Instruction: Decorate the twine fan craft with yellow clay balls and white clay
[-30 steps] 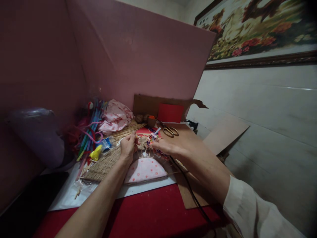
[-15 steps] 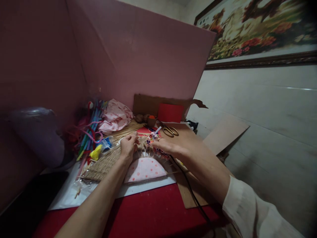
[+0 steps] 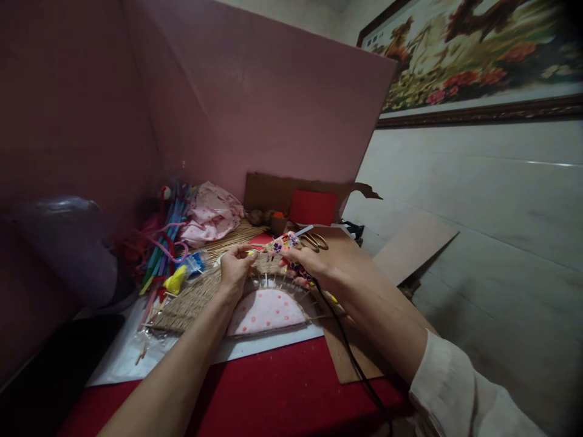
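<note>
A flower-patterned hot glue gun (image 3: 277, 246) is in my right hand (image 3: 310, 262), my fingers wrapped around its handle. A pale glue stick (image 3: 304, 230) pokes out of its back end, and a black cord (image 3: 341, 328) runs down from the grip. My left hand (image 3: 237, 267) is closed in a pinch at the upper edge of the woven twine fan shape (image 3: 191, 309); what lies between its fingertips is too small to make out. Thin sticks spread from the fan's centre, a half-round of pink dotted fabric (image 3: 268, 311). The gun's nozzle is not clearly visible.
Behind lie bundled straw-coloured sticks (image 3: 237, 235), crumpled pink fabric (image 3: 213, 212), a small brown cup (image 3: 277, 226) and gold-handled scissors (image 3: 314, 241). Coloured pipe cleaners (image 3: 166, 255) and a yellow piece (image 3: 175, 280) sit left. Cardboard (image 3: 359, 261) covers the right side of the red table (image 3: 273, 388).
The glue gun has turned and risen a little, so more of its body shows and its glue stick points further right. My left hand has shifted slightly, fingers still together.
</note>
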Available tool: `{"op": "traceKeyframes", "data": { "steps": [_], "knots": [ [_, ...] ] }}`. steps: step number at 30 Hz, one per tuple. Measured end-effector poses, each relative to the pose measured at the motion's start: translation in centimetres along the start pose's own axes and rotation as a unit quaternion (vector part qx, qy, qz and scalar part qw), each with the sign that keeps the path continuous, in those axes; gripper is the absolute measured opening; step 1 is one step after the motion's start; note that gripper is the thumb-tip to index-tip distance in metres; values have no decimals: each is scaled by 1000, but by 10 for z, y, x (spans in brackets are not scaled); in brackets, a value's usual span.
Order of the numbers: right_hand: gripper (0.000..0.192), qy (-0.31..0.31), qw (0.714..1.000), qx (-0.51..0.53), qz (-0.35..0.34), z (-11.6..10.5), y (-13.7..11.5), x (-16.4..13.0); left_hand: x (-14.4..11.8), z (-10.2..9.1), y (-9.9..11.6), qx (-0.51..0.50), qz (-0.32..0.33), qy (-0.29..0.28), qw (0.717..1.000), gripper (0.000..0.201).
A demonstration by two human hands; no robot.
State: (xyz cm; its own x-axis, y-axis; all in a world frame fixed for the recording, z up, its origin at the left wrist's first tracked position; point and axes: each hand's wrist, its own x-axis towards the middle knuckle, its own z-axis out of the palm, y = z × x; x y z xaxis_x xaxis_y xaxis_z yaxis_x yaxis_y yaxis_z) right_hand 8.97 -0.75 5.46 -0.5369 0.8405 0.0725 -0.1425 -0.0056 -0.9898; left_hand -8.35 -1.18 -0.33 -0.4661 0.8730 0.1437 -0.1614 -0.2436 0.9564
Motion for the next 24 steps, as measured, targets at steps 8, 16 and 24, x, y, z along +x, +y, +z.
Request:
{"op": "traceKeyframes", "data": {
  "steps": [8,16,24],
  "knots": [
    [22,-12,987,159,15,-25,-18,-7,0,-2,6,67,28,-11,997,24],
    [24,53,972,221,-57,-75,0,-14,8,-9,-1,234,104,-27,966,12],
    [24,107,965,238,-11,-77,20,-21,8,-13,-10,401,169,-77,897,3]
  ]
}}
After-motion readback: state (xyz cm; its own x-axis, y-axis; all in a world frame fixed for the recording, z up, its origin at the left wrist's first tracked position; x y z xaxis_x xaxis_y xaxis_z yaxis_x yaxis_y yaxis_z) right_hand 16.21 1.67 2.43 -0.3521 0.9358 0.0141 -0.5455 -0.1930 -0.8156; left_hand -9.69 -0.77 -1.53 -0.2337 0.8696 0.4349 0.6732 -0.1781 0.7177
